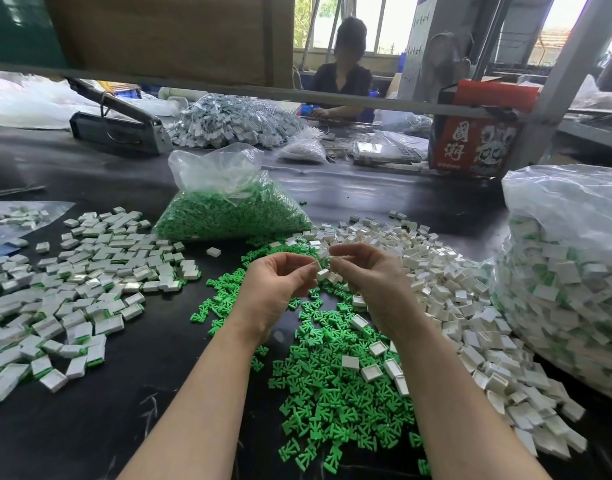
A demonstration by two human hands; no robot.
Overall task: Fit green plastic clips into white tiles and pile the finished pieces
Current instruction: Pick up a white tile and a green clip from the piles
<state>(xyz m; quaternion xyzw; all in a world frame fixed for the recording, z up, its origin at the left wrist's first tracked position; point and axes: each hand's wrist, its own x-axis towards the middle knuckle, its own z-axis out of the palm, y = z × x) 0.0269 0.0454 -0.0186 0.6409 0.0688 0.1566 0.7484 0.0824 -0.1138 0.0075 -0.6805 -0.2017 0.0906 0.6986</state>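
1. Fitting was the step in hand: both hands met above the middle of the dark tabletop (89, 427), the left hand (280, 282) and the right hand (370, 278) each with fingers curled, pinching one white tile (322, 274) between them. Whether a clip already sat in that tile could not be told; the fingertips hid it.

2. By my judgement, the next move called for a firm press to seat the clip flush, then a toss of the finished piece to the left.

3. Loose green clips (335, 393) lay scattered just beneath and near the hands, small forked pieces of bright plastic, with a few stray tiles lying on top of them.

4. Unfilled white tiles (436, 282) spread in a heap to the right of the hands, shallow rectangular shells, many showing an open hollow side.

5. Finished pieces (89, 271) lay piled at the left, white tiles with green showing at their edges.

6. A clear bag of green clips (228, 209) stood open on the far side of the hands, and a large clear bag of finished pieces (567, 278) bulged at the right edge.

7. Another person (342, 74) sat across the far bench, beyond a grey pile of parts (235, 123).
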